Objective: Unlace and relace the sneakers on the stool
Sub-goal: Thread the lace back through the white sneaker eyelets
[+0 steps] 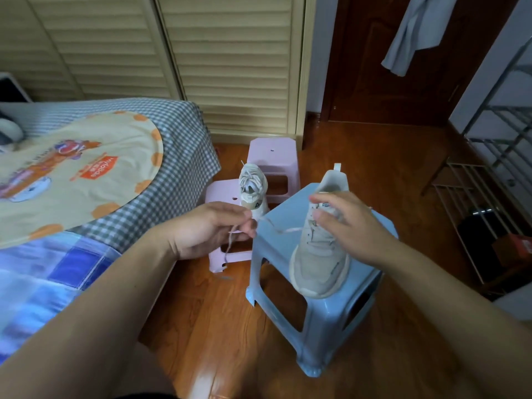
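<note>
A beige sneaker (319,254) lies on the light blue stool (316,321), toe toward me. My right hand (348,223) rests on its tongue and eyelets, fingers curled over the upper part and hiding it. My left hand (213,228), to the left of the stool, pinches the pale lace (283,229), which runs taut from the shoe to my fingers; its loose end hangs down below the hand. A second sneaker (253,188), still laced, stands on a pink stool (218,191) behind.
Another pink stool (273,156) stands further back by the louvred wardrobe doors (230,59). A bed (184,156) with a checked sheet fills the left. A metal shoe rack (489,203) stands at the right. The floor is polished wood.
</note>
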`<action>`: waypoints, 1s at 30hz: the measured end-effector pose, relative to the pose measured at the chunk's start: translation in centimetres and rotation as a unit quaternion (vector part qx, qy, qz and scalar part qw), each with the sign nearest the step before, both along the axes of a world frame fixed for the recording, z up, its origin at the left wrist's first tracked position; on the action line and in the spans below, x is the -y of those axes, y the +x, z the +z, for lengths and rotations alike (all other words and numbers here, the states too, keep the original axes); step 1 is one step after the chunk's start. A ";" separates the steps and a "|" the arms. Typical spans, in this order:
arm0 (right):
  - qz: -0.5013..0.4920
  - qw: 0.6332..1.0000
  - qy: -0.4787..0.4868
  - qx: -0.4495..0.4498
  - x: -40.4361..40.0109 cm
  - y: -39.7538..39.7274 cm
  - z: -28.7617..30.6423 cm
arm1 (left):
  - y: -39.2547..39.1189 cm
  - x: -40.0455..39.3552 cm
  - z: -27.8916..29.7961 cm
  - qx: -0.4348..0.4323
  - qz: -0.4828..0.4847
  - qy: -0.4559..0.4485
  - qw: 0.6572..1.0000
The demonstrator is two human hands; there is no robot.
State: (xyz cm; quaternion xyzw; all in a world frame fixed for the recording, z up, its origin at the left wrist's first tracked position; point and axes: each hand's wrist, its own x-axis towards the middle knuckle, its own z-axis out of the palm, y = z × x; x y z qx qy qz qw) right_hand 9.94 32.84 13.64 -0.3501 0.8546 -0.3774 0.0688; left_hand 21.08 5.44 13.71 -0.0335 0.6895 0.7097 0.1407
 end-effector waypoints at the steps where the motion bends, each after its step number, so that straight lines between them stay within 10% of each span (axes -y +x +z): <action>1: 0.052 0.998 0.000 0.031 0.9 1.1 0.4 | -0.1 -1.0 0.3 -0.001 -0.026 0.010 1.000; 10: 0.107 0.942 -0.053 0.314 2.2 2.8 0.9 | 0.1 -2.0 -0.3 0.012 -0.104 -0.070 0.992; 15: 0.029 0.990 0.085 0.108 -0.8 -1.2 0.8 | -0.2 1.5 -2.0 0.019 -0.092 -0.160 0.983; 19: 0.025 0.943 0.185 0.277 -4.7 -3.8 0.6 | -0.4 3.2 -3.3 0.077 -0.102 -0.224 0.966; 23: 0.050 0.910 0.402 0.086 -6.0 -3.9 0.5 | -1.3 0.6 -2.4 0.042 -0.124 -0.268 0.955; 26: 0.040 0.977 0.188 0.093 -3.5 -0.1 0.1 | -1.9 -2.8 -1.8 -0.018 -0.162 -0.239 0.957; 30: 0.070 0.955 0.001 0.288 1.4 4.3 -1.2 | -2.0 -5.9 -1.0 -0.052 -0.178 -0.212 0.960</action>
